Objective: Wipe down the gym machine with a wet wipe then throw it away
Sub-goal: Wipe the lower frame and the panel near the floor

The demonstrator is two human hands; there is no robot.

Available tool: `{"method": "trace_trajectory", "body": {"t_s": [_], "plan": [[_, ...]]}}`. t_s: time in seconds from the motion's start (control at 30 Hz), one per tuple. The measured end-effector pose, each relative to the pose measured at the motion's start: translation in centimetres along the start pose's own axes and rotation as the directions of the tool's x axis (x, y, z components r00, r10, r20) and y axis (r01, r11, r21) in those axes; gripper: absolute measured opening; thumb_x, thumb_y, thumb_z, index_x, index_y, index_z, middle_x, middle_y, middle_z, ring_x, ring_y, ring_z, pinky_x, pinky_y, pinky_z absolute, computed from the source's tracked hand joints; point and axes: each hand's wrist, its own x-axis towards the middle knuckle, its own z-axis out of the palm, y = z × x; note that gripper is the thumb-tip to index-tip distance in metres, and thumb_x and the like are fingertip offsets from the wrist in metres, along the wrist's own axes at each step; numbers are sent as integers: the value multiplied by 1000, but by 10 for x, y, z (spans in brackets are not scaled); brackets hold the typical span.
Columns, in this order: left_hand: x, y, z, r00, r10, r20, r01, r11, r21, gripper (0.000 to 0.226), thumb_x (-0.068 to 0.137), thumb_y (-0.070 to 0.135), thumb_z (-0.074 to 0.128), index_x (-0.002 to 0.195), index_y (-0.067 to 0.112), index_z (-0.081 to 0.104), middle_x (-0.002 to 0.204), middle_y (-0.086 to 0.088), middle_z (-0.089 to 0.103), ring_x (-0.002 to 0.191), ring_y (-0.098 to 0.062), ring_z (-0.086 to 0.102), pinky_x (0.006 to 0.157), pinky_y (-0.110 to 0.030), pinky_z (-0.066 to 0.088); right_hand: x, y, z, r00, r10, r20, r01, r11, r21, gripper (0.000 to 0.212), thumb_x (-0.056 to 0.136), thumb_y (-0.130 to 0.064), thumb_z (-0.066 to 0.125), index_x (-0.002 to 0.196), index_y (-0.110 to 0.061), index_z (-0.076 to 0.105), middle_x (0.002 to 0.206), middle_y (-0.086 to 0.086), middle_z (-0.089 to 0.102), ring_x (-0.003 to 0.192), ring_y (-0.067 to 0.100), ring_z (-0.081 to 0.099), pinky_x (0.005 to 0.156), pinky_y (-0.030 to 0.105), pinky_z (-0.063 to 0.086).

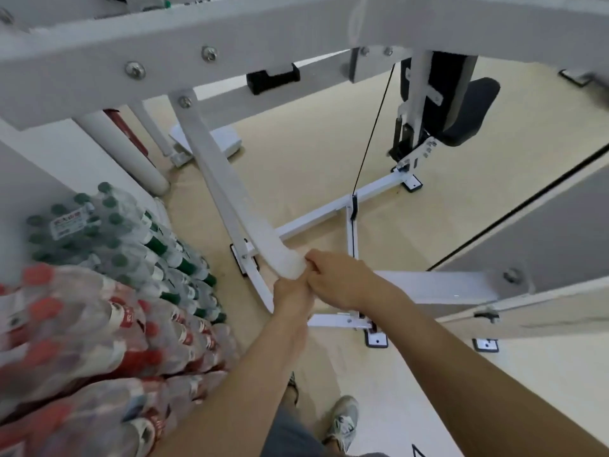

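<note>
Both hands are in tight together at the low end of the gym machine's (pixel 296 37) slanted white bar (pixel 214 166), right where it runs down toward the floor frame (pixel 316 216). The wet wipe (pixel 291 267) is bunched white around that lower end of the bar, and the right hand (pixel 339 282) has its fingers curled onto it, thumb side pressed against the wad. The left hand (pixel 293 298) sits just beneath, touching the right, knuckles toward the camera; its fingers are tucked out of sight, so I cannot tell what it is gripping. Overhead, the big white beam with its bolts (pixel 135 70) fills the top of the view. A thin black cable (pixel 372 133) drops to the frame, with the black seat pad (pixel 468 110) beyond it. Stacked on the left are shrink-wrapped water bottles, green-capped packs (pixel 115 232) above red-capped packs (pixel 66 324). Down at the bottom, a grey sneaker (pixel 344 420) stands on the pale floor (pixel 296 153).
</note>
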Motion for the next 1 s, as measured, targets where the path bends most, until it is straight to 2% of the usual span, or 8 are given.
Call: {"method": "trace_trajectory", "body": {"t_s": [0.13, 0.3, 0.43, 0.63, 0.73, 0.83, 0.9, 1.0], "plan": [[-28, -27, 3, 975, -121, 188, 94, 985, 146, 15, 95, 26, 52, 92, 15, 62, 61, 5, 58, 65, -13, 48, 65, -32, 41, -32, 31, 10, 987, -41, -155, 13, 984, -180, 43, 92, -32, 38, 134, -21, 45, 120, 0, 54, 115, 22, 50, 105, 44, 29], [-26, -30, -12, 985, 96, 143, -150, 886, 439, 62, 78, 58, 68, 125, 21, 54, 112, 8, 60, 103, -14, 57, 86, -35, 47, -58, 94, 24, 929, -113, -352, -24, 932, -363, 62, 85, -46, 58, 140, -22, 42, 131, -2, 50, 130, 20, 44, 113, 44, 20], [-34, -44, -23, 838, 515, 180, -353, 260, 899, 66, 76, 40, 72, 127, 14, 40, 119, -2, 51, 111, -22, 52, 89, -36, 49, -59, 116, 34, 859, -166, -484, -38, 922, -384, 64, 71, -36, 80, 128, -20, 57, 124, -3, 60, 128, 25, 50, 107, 41, 28], [-41, -52, 15, 315, 612, 725, -613, -452, 648, 77, 62, 33, 84, 130, 15, 51, 130, -2, 55, 116, -22, 55, 94, -38, 48, -76, 122, 45, 763, -105, -638, -81, 964, -255, 73, 64, -6, 72, 132, -23, 54, 142, 2, 51, 138, 27, 38, 104, 43, 34], [-21, -48, 51, 286, 438, 852, -547, -655, 521, 88, 68, 34, 83, 143, 9, 43, 140, -5, 52, 127, -21, 51, 109, -45, 36, -88, 126, 49, 660, -29, -751, -101, 987, -127, 72, 64, 1, 65, 131, -23, 55, 147, 6, 45, 139, 29, 35, 102, 42, 41], [-10, -47, 76, 313, 401, 861, -505, -697, 508, 79, 58, 28, 90, 127, 6, 58, 109, -6, 67, 99, -22, 66, 99, -43, 47, -105, 135, 53, 466, 194, -863, -48, 980, 194, 56, 68, 6, 55, 119, -16, 60, 132, 5, 54, 125, 24, 44, 101, 36, 42], [-10, -49, 89, 371, 360, 856, -491, -707, 510, 71, 67, 27, 84, 128, 10, 53, 109, -2, 64, 100, -21, 62, 102, -40, 43, -120, 137, 55, 439, 520, -733, 38, 804, 593, 45, 79, 4, 52, 117, -17, 59, 121, 0, 54, 106, 14, 52, 88, 26, 45], [-18, -51, 109, 377, 347, 859, -492, -711, 503, 58, 77, 25, 74, 128, 15, 48, 111, 1, 60, 104, -20, 57, 104, -38, 35, -127, 141, 62, 690, 709, -148, 77, 131, 988, 34, 88, -9, 56, 119, -22, 58, 109, 1, 64, 90, 13, 61, 73, 27, 46]]}}
